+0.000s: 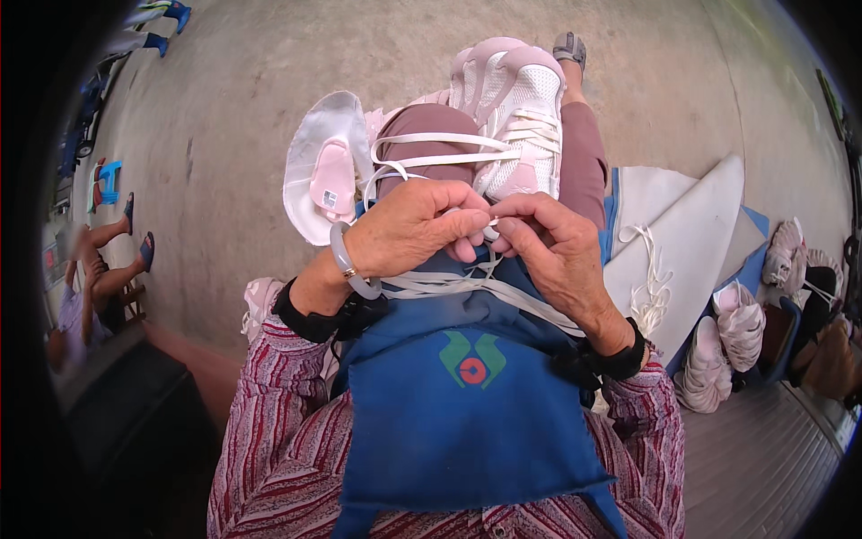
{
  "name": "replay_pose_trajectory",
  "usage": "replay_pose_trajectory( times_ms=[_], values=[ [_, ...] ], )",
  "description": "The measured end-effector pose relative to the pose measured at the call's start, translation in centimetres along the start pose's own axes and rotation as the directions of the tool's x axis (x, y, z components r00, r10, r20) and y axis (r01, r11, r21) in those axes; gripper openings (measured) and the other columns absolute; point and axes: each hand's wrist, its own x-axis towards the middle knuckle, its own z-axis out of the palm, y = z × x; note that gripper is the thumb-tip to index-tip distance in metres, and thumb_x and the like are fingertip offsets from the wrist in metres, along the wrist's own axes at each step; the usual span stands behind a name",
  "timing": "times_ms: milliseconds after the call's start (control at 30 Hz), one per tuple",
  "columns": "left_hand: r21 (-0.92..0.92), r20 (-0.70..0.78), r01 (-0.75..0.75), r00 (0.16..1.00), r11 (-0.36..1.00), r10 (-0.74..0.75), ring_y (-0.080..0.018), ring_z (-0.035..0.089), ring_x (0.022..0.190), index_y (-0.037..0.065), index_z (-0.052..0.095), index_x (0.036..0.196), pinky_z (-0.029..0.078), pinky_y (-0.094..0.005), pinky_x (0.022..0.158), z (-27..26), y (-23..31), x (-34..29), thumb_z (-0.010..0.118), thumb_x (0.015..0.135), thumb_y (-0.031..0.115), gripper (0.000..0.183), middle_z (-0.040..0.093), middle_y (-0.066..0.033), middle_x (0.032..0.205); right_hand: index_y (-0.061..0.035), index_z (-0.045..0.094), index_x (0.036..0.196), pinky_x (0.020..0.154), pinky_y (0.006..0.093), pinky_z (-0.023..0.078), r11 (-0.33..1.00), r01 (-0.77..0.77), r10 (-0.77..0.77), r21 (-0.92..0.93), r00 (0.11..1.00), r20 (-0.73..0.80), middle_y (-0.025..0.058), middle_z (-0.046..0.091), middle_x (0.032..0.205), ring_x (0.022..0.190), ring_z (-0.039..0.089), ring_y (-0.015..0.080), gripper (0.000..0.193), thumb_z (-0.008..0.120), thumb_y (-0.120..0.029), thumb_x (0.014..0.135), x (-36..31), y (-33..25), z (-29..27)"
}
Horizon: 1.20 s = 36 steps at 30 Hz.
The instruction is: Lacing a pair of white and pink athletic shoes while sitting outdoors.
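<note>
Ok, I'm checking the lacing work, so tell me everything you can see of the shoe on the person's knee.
The shoe is pink and white, seemingly mesh and synthetic, with a thick pale sole. It rests on the knee, toe pointing away, partly laced. Flat white laces loop loosely from its eyelets back to the left hand and right hand, whose fingers pinch the ends together.

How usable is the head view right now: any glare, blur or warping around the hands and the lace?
Head view: soft, even daylight with no hard shadows; the left hand, right hand and white shoelace are sharp at centre; the white mesh of the pink-and-white sneaker is bright, near washed out; fisheye bends the concrete floor toward a black rim, where the pile of sneakers looks stretched and softer.
</note>
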Motion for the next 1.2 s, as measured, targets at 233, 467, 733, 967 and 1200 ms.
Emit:
replay_pose_trajectory(
  times_ms=[233,467,733,967,1200],
  values=[
    [0.201,-0.067,0.060,0.997,0.978,-0.048,-0.0062,0.058,0.065,0.001,0.062,0.093,0.047,-0.0205,0.059,1.4,0.9,1.3,0.056,0.093,0.017,0.018,0.062,-0.0015,0.078,0.0025,0.063,0.101,0.064,0.0212,0.053,0.991,-0.072,0.082,0.111,0.992,-0.094,0.0058,0.065,0.084,0.073,0.065,0.0096,0.013,0.057,-0.002,0.090,-0.8,1.4,-1.2],
    [0.563,-0.296,-0.162,0.876,0.810,0.381,-0.0062,0.056,0.061,0.001,0.063,0.091,0.046,-0.0213,0.054,1.4,0.4,4.7,0.062,0.089,0.012,0.012,0.060,-0.0004,0.073,0.0043,0.062,0.098,0.040,0.0206,0.043,0.925,-0.370,0.373,0.088,0.927,-0.030,0.0058,0.062,0.071,0.051,0.057,0.0082,0.029,0.052,-0.023,0.095,-1.8,2.6,-4.1],
    [0.790,-0.244,-0.249,0.710,0.560,0.661,-0.0076,0.055,0.056,0.002,0.065,0.092,0.047,-0.0238,0.051,1.5,-0.9,6.5,0.064,0.087,0.015,0.014,0.064,-0.0031,0.072,0.0046,0.057,0.102,0.036,0.0202,0.041,0.646,-0.445,0.451,0.620,0.878,0.160,0.0049,0.061,0.071,0.046,0.055,0.0083,0.035,0.052,-0.029,0.096,-0.7,5.4,-3.4],
    [0.689,-0.392,-0.144,0.750,0.710,0.532,-0.0319,0.064,0.074,-0.001,0.061,0.088,0.049,-0.0369,0.066,1.8,-1.2,6.0,0.060,0.085,0.009,0.010,0.064,-0.0174,0.081,0.0024,0.057,0.103,0.033,0.0206,0.039,0.438,-0.482,0.441,0.759,0.851,0.285,0.0005,0.057,0.066,0.043,0.053,0.0081,0.034,0.053,-0.031,0.096,-0.3,5.8,-2.9],
    [0.786,-0.277,-0.188,0.745,0.589,0.607,-0.0338,0.063,0.074,-0.001,0.060,0.089,0.050,-0.0378,0.065,1.5,-1.2,6.0,0.062,0.083,0.006,0.009,0.063,-0.0172,0.082,0.0016,0.056,0.105,0.033,0.0203,0.037,0.472,-0.495,0.485,0.729,0.837,0.254,0.0000,0.056,0.064,0.042,0.052,0.0077,0.036,0.054,-0.033,0.095,-0.2,6.3,-2.8]
  ],
)
